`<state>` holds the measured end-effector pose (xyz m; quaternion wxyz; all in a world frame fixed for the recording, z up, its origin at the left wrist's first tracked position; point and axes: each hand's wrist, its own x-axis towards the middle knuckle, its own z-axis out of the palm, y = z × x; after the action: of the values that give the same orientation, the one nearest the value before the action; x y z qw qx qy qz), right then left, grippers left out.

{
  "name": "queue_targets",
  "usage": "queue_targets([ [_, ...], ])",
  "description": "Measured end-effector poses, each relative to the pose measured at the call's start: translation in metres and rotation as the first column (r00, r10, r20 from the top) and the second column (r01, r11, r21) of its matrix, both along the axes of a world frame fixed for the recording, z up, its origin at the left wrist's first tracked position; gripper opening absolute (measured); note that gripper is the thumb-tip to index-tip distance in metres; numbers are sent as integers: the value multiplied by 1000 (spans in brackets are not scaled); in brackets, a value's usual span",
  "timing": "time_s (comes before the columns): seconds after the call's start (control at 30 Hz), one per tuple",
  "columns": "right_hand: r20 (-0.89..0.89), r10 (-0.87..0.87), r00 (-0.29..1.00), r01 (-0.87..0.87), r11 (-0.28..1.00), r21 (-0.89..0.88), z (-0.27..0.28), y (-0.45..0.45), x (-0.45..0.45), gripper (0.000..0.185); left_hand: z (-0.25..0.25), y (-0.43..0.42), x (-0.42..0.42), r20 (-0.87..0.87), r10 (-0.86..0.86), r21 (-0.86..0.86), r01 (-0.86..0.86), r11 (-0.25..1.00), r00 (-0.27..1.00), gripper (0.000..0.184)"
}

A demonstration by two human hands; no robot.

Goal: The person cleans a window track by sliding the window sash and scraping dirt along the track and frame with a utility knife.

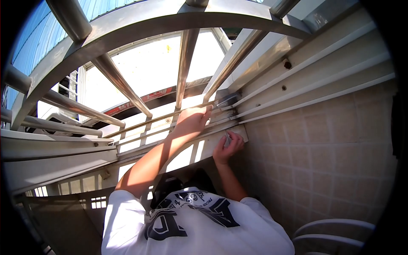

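Note:
My left hand (pixel 193 120) reaches forward to the window sill track (pixel 163 125), close to its right corner. Its fingers are closed at the track, and what they grip, if anything, is too small to make out. Just beyond the fingertips, a greyish patch (pixel 227 100) shows in the corner where the track meets the side frame. My right hand (pixel 229 147) is nearer to me, beside the sill's right end. Its fingers curl around a small grey thing (pixel 228 138), mostly hidden by the hand.
Metal security bars (pixel 185 63) stand outside the track, joined by a curved crossbar (pixel 170 21). The white side frame (pixel 314 63) runs up at right above a tiled wall (pixel 306 140). Curved white rails (pixel 335 225) are at lower right. A white-topped vehicle (pixel 140 63) is below outside.

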<state>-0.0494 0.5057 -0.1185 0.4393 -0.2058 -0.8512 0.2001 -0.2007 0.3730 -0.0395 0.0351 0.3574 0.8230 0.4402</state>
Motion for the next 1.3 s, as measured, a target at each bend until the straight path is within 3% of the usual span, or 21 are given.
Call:
queue_targets([
  [0.1,1,3,1000,-3,1000,2,-1,0,1,21,20,-20,2,239,54,-73,-38,997,969,23],
  [0.2,5,3,1000,-3,1000,18,0,0,1,21,23,-33,3,-1,79,-294,-76,953,997,25],
  [0.33,11,6,1000,-6,1000,14,3,-1,-1,20,32,-30,-11,22,-42,-474,47,879,999,22],
  [0.47,15,15,1000,-15,1000,3,5,-1,-1,19,-26,14,-16,-126,-59,-362,9,932,990,23],
  [0.5,23,16,1000,-16,1000,3,5,-1,0,19,-27,24,-21,-105,-141,-297,104,949,984,27],
  [0.53,29,16,999,-17,1000,6,5,1,-1,19,6,30,-15,-31,-90,-397,70,915,995,29],
  [0.6,16,15,1000,-16,1000,15,2,3,-2,20,3,41,-15,-77,-128,-366,91,926,989,29],
  [0.93,9,8,1000,-8,1000,-17,-1,0,0,20,-5,24,-4,16,-50,-257,53,965,999,28],
  [1.03,-8,14,1000,-14,1000,-1,4,0,-2,21,-17,21,-4,-95,-34,-165,18,986,995,29],
  [1.13,5,6,1000,-6,1000,-14,1,0,-1,21,-16,14,0,-58,-44,-112,38,993,997,27],
  [1.23,9,0,1000,0,1000,-14,2,-1,-1,21,-16,1,4,-51,-27,47,30,998,998,26],
  [1.3,13,-3,1000,3,1000,-1,1,-1,0,20,-5,-12,9,179,-4,88,-12,996,984,22],
])
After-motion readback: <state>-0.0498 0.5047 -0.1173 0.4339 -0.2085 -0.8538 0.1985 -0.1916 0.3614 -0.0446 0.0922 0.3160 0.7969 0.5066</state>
